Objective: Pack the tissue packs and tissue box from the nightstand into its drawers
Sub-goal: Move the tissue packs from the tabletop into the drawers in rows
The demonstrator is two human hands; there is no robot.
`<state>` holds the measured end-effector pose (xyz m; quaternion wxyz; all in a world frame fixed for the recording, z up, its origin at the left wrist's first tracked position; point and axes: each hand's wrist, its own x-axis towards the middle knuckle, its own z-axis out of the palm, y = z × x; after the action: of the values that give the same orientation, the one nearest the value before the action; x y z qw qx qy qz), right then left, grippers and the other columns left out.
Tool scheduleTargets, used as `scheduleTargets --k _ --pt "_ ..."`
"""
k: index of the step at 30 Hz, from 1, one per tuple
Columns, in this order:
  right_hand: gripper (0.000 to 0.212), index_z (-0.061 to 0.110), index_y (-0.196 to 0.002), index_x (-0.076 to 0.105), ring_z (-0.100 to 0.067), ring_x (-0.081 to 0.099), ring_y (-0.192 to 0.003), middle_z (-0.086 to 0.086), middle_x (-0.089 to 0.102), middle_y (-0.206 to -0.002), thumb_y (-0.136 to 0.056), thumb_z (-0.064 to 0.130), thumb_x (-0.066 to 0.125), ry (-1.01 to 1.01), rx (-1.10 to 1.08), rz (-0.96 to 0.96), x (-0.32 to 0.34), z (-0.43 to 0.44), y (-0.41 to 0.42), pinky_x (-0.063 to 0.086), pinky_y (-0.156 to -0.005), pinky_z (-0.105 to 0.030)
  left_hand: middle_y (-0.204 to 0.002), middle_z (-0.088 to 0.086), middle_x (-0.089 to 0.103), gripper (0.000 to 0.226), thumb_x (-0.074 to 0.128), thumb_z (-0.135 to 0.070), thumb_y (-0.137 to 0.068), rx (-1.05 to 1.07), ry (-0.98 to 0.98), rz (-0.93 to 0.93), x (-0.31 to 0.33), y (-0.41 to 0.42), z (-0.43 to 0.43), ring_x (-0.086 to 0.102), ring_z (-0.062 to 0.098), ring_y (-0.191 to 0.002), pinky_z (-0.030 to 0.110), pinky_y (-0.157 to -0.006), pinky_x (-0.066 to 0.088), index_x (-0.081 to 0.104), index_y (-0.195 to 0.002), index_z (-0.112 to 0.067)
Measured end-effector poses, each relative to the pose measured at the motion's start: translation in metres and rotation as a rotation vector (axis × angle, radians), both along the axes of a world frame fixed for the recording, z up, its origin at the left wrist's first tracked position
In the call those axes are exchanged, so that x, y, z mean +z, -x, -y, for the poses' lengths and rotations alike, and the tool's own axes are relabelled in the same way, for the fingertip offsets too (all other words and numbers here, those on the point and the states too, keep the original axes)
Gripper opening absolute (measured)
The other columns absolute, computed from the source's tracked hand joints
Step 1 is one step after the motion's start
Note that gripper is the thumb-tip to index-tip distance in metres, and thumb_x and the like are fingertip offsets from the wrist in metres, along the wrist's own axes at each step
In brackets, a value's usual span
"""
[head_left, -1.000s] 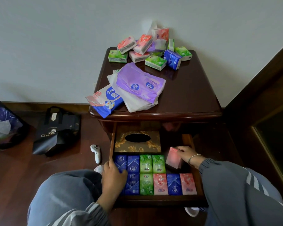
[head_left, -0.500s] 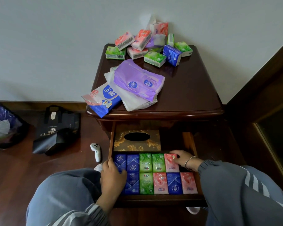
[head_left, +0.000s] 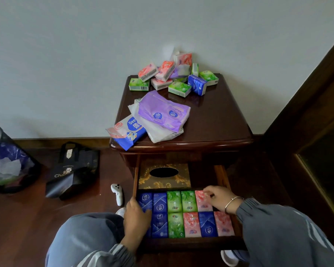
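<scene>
Fingertips [head_left: 207,192] of right hand [head_left: 219,197] press pink plastic tissue pack [head_left: 202,203] in open wooden drawer [head_left: 221,175] | left hand [head_left: 136,216] grips drawer's left wall | gold cardboard tissue box [head_left: 163,182] behind packs

Both arms wear loose grey-blue sleeves with gathered cuffs. The right sleeve [head_left: 278,228] carries pale stripes along its length, and the left sleeve [head_left: 108,255] shows similar pale stripes near its cuff. A thin silver bangle [head_left: 232,203] circles the wrist behind the right hand [head_left: 219,197]. The trousers [head_left: 85,234] are the same grey-blue. A white shoe [head_left: 226,257] peeks out at the near right.
</scene>
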<state>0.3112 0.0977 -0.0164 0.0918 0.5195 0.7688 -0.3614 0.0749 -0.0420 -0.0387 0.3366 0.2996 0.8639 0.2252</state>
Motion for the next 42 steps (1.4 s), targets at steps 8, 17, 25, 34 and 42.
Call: scheduleTargets --k 8,17,25,34,42 --pt "0.022 0.015 -0.104 0.067 -0.012 0.063 -0.096 0.001 0.069 -0.101 -0.084 0.008 0.063 -0.738 -0.224 -0.464 0.12 -0.041 -0.028 0.042 -0.085 -0.013 -0.116 0.006 0.061 0.034 0.058 -0.003 -0.084 0.209 -0.544 -0.151 0.083 0.024 -0.018 0.058 0.026 -0.107 0.036 -0.092 0.044 0.06 -0.118 -0.009" --pt "0.074 0.028 -0.149 0.011 -0.029 0.002 -0.146 -0.001 0.001 -0.16 -0.088 0.067 0.026 -0.472 -0.34 0.152 0.105 -0.161 0.021 0.015 -0.114 -0.052 -0.112 -0.005 0.052 0.024 0.058 -0.013 -0.089 -0.054 -0.878 -0.378 0.207 0.061 -0.132 0.049 0.001 -0.091 -0.002 -0.073 0.034 0.055 -0.113 -0.018" --pt "0.076 0.036 -0.148 0.008 -0.028 0.008 -0.145 0.003 0.004 -0.159 -0.083 0.075 0.014 -0.563 -0.404 0.217 0.089 -0.169 0.027 0.024 -0.111 -0.05 -0.142 0.009 0.035 0.067 0.062 -0.049 -0.083 -0.279 -0.49 -0.479 0.213 0.095 -0.304 0.041 0.032 -0.129 0.047 -0.107 0.036 0.038 -0.14 -0.022" --pt "0.072 0.037 -0.146 0.014 -0.025 0.013 -0.144 0.004 0.011 -0.158 -0.084 0.071 0.024 -0.643 -0.428 0.189 0.088 -0.166 0.028 0.025 -0.111 -0.047 -0.145 0.016 0.03 0.108 0.048 -0.092 -0.054 -0.49 -0.197 -0.566 0.177 0.114 -0.413 0.033 0.042 -0.134 0.053 -0.111 0.029 0.033 -0.142 -0.032" --pt "0.072 0.036 -0.146 0.014 -0.025 0.013 -0.144 0.004 0.011 -0.158 -0.083 0.071 0.023 -0.656 -0.432 0.175 0.087 -0.166 0.027 0.026 -0.112 -0.047 -0.121 0.013 0.046 0.075 0.065 -0.072 -0.067 -0.487 -0.354 -0.635 0.178 0.116 -0.402 0.05 0.041 -0.111 0.052 -0.097 0.043 0.05 -0.12 -0.02"
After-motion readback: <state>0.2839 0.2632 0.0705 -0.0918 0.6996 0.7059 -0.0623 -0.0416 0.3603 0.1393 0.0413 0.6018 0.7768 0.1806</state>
